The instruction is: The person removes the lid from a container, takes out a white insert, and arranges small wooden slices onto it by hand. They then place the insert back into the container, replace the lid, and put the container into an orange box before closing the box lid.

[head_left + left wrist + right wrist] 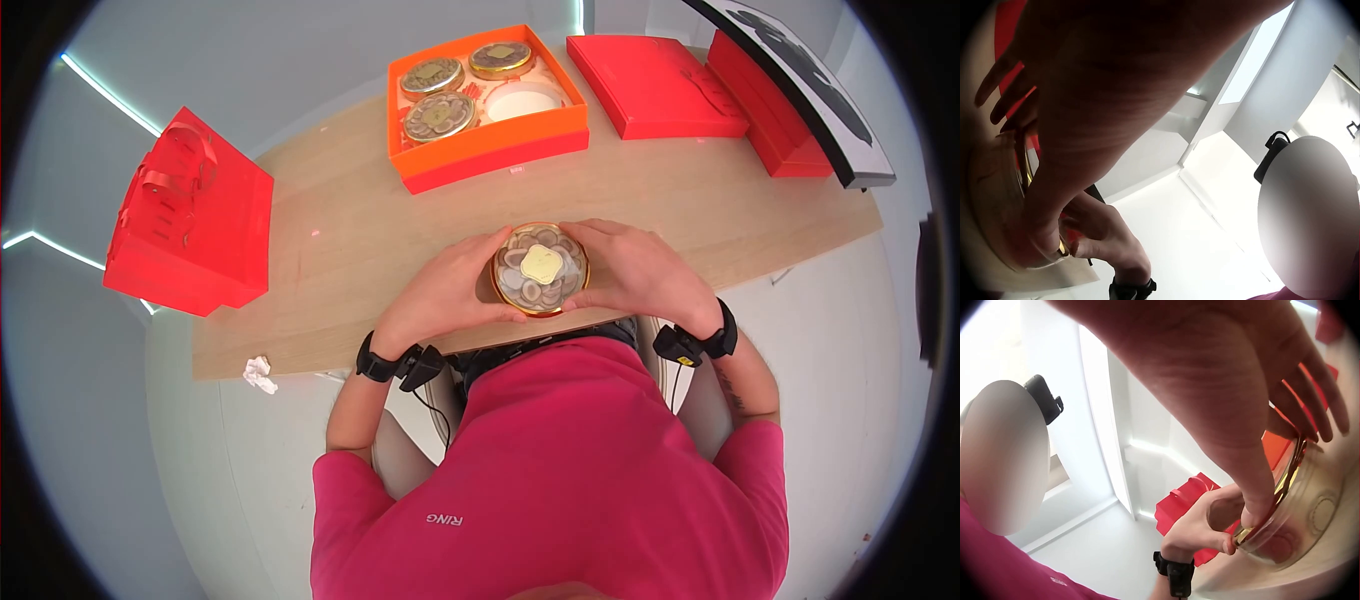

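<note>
A round clear jar [518,289] with a gold rim sits near the front edge of the table, between both hands. Its patterned top shows overlapping round slices and a pale gold label [542,265]. My left hand [450,285] grips the jar's left side, thumb toward me and fingers on the far side. On the opposite side my right hand [640,270] holds it the same way. In the right wrist view the right thumb [1259,509] presses at the gold rim, above the see-through wall [1310,531]. The left thumb [1041,228] lies along the rim in the left wrist view.
An orange-red box [490,160] at the back holds three similar round jars and a round white recess [523,101]. Right of it lie a flat red box [655,85] and a patterned panel [800,75]. A red gift bag [200,220] stands left, near crumpled tissue [260,374].
</note>
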Available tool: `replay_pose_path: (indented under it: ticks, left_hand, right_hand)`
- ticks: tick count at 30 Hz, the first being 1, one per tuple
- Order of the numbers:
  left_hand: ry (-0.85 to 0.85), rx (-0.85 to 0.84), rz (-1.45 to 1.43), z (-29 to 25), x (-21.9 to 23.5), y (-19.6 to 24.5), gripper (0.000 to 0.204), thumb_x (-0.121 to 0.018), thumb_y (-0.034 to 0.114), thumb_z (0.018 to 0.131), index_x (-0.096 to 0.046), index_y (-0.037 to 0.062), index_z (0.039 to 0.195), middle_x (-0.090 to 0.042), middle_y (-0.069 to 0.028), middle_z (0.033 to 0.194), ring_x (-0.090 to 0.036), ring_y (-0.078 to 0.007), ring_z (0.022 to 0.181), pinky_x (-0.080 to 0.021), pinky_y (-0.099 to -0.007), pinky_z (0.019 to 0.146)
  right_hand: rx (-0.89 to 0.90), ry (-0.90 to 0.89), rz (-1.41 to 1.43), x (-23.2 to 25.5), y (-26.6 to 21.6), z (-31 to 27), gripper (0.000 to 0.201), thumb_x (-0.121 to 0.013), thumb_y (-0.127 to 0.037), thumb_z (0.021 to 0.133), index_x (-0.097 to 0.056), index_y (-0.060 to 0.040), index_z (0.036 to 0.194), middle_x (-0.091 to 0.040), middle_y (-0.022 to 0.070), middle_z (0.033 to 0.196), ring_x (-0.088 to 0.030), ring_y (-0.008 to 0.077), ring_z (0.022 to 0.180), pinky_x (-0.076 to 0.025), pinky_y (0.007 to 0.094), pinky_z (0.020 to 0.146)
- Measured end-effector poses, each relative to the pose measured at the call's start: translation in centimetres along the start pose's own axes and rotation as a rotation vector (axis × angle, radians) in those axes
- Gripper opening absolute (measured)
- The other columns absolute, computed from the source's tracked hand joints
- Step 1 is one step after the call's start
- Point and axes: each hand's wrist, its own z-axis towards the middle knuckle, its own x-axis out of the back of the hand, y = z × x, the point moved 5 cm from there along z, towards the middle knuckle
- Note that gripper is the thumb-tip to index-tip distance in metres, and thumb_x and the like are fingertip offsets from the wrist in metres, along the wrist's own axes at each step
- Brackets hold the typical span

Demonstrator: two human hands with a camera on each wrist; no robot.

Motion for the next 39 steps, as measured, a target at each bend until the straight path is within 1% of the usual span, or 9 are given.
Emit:
replay_pose_path:
  ticks: [3,6,9,18,21,24,33,36,39]
  left_hand:
    - [-0.012,0.008,-0.032,0.2,0.1,0.5,0.114,-0.101,0.045,0.082,-0.047,0.0022,0.172,-0.061,-0.0229,0.166,-0.057,-0.0399,0.154,-0.047,-0.0475,0.128]
    - [0.05,-0.057,0.045,0.1,0.3,1.0,0.115,-0.104,0.041,0.077,-0.048,-0.0055,0.166,-0.068,-0.0268,0.153,-0.066,-0.0451,0.14,-0.055,-0.0487,0.118]
    - [-0.018,0.034,0.004,0.3,0.6,1.5,0.112,-0.102,0.042,0.08,-0.049,0.0015,0.17,-0.065,-0.0233,0.162,-0.061,-0.0413,0.15,-0.05,-0.0479,0.124]
    - [-0.029,0.048,0.053,0.7,0.4,1.7,0.109,-0.104,0.035,0.076,-0.051,-0.0005,0.165,-0.071,-0.0247,0.15,-0.066,-0.0448,0.139,-0.056,-0.0484,0.115]
    - [0.031,-0.058,0.021,0.8,0.4,1.7,0.099,-0.104,0.036,0.075,-0.056,-0.0031,0.152,-0.074,-0.0256,0.135,-0.071,-0.0491,0.123,-0.058,-0.0521,0.103]
    - [0.034,-0.12,-0.029,0.9,0.7,2.1,0.099,-0.104,0.035,0.075,-0.056,-0.0006,0.154,-0.075,-0.0247,0.135,-0.07,-0.0486,0.124,-0.058,-0.0523,0.104]
    - [0.035,-0.066,0.129,0.0,0.3,1.0,0.122,-0.101,0.054,0.079,-0.045,-0.0083,0.168,-0.061,-0.029,0.161,-0.057,-0.0451,0.151,-0.046,-0.0509,0.128]
    - [0.092,-0.031,0.125,-0.5,0.5,1.1,0.117,-0.101,0.056,0.078,-0.051,-0.0059,0.164,-0.065,-0.0268,0.157,-0.059,-0.0447,0.149,-0.047,-0.051,0.127]
    - [0.015,0.046,0.156,-0.4,1.2,1.7,0.108,-0.101,0.052,0.079,-0.057,-0.001,0.162,-0.065,-0.0234,0.16,-0.059,-0.0419,0.151,-0.048,-0.0501,0.127]
  right_hand:
    - [-0.003,0.0,-0.028,-0.3,0.2,0.2,0.096,-0.099,-0.047,0.08,-0.062,0.0013,0.155,-0.074,0.0243,0.143,-0.07,0.0442,0.133,-0.058,0.0504,0.111]
    - [-0.009,0.005,-0.029,-0.3,0.0,0.2,0.097,-0.1,-0.044,0.078,-0.062,0.0016,0.155,-0.075,0.0248,0.141,-0.07,0.0444,0.132,-0.058,0.0509,0.109]
    - [-0.055,-0.031,-0.033,-0.1,-0.4,0.4,0.096,-0.101,-0.041,0.077,-0.063,0.002,0.154,-0.075,0.0254,0.14,-0.071,0.0445,0.13,-0.059,0.0502,0.108]
    - [-0.056,-0.026,-0.031,-0.5,-0.2,0.5,0.097,-0.101,-0.036,0.076,-0.062,0.0044,0.156,-0.076,0.0269,0.137,-0.073,0.0462,0.126,-0.059,0.05,0.107]
    - [-0.061,-0.042,-0.028,-0.6,-0.1,0.6,0.097,-0.102,-0.035,0.077,-0.062,0.0053,0.156,-0.076,0.0274,0.139,-0.072,0.0466,0.126,-0.06,0.0495,0.107]
    - [-0.049,-0.092,0.018,0.5,-0.7,0.9,0.099,-0.102,-0.037,0.077,-0.061,0.0048,0.157,-0.076,0.0278,0.138,-0.072,0.0464,0.129,-0.059,0.0491,0.109]
    - [-0.1,-0.103,-0.002,1.0,-0.1,0.2,0.103,-0.101,-0.046,0.08,-0.058,-0.0022,0.162,-0.07,0.0251,0.152,-0.067,0.042,0.141,-0.054,0.0491,0.119]
    - [-0.059,-0.097,-0.001,0.7,0.4,0.3,0.103,-0.1,-0.048,0.081,-0.058,-0.0015,0.162,-0.07,0.0258,0.152,-0.066,0.0423,0.142,-0.054,0.0495,0.119]
    - [-0.054,-0.066,-0.027,0.8,0.3,0.1,0.098,-0.099,-0.048,0.081,-0.061,-0.0006,0.158,-0.071,0.0252,0.15,-0.067,0.0429,0.14,-0.055,0.0498,0.118]
